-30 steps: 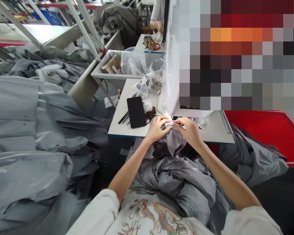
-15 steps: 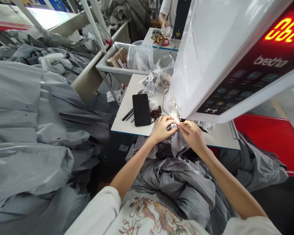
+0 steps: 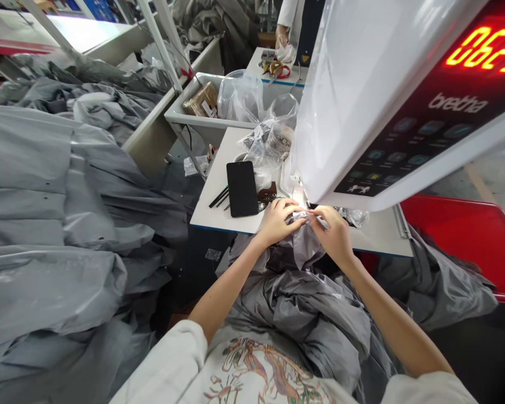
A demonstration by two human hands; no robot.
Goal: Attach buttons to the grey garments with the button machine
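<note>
Grey fabric (image 3: 305, 247) runs from my lap up over the table edge to the lit working point of a white machine (image 3: 362, 101) with a red digit display. My left hand (image 3: 278, 220) is closed on the fabric's edge, thumb and fingers pinching it. Just to its right, my right hand (image 3: 331, 229) also pinches the fabric edge, with its fingertips close to the left ones. A small shiny spot shows on the cloth between the fingertips; I cannot make out what it is. Most of the cloth lies bunched (image 3: 303, 320) on my lap.
On the white table (image 3: 212, 191) lie a black phone (image 3: 242, 189), dark pens (image 3: 219, 196) and clear plastic bags (image 3: 269, 140). Heaped grey fabric (image 3: 33, 224) fills the left side. A red tray (image 3: 467, 235) stands at right. Another person's hand (image 3: 281, 40) is at the far table.
My right hand has shifted slightly, and a dark item near its fingertips is less visible. The left hand stays almost in place. The view has turned a little, moving the machine in frame.
</note>
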